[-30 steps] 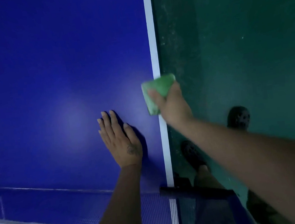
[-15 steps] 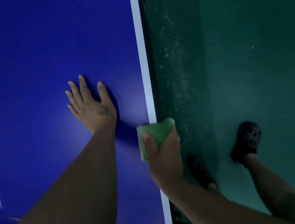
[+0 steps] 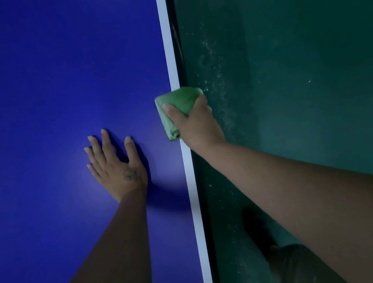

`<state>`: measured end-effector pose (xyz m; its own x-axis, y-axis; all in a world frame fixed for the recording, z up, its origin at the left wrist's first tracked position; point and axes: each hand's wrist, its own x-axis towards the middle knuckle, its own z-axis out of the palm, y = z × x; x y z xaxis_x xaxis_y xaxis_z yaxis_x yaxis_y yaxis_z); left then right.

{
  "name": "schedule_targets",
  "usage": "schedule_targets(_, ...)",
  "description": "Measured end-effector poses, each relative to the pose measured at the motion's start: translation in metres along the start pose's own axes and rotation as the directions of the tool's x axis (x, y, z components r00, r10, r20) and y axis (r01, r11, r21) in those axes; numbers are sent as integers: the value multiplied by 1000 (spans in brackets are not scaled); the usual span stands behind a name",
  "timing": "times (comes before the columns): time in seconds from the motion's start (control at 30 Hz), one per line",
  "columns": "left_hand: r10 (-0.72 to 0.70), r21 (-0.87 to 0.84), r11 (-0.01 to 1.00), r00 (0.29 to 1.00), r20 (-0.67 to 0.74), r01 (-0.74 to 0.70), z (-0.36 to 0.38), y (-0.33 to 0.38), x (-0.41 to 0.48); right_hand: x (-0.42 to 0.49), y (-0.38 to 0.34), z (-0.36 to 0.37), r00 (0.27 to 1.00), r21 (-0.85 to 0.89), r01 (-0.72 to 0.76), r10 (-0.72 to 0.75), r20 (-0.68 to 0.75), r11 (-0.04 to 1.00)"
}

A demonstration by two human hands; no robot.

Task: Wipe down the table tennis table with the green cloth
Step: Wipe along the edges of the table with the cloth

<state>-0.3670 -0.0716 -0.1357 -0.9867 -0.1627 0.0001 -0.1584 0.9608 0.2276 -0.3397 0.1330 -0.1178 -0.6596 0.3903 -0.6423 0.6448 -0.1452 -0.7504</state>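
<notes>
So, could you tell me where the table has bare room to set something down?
The blue table top is bare beyond the left hand, up to the white edge line, and leftward. Crowded at that edge, where the right hand grips the green cloth.

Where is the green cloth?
In the head view the cloth sits just right of centre on the white edge line of the table, gripped by the right hand; the left hand lies flat to its left.
</notes>
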Motion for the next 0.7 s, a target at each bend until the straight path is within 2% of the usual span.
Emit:
schedule_targets(0.2,-7,11,1000,1000,1,7,-3,4,-2,-80,58,0,995,-49,-47,51,91,998)
schedule_targets(0.3,-10,0,1000,1000,1,10,-2,4,1,-88,58,7,992,-19,-111,112,66,994)
schedule_targets(0.43,-16,9,1000,1000,-7,16,-1,0,1,-65,33,25,985,50,-169,171,-27,984)
schedule_targets(0.7,-2,-3,1000,1000,-12,2,0,2,3,32,-33,11,989,76,-150,151,-7,986)
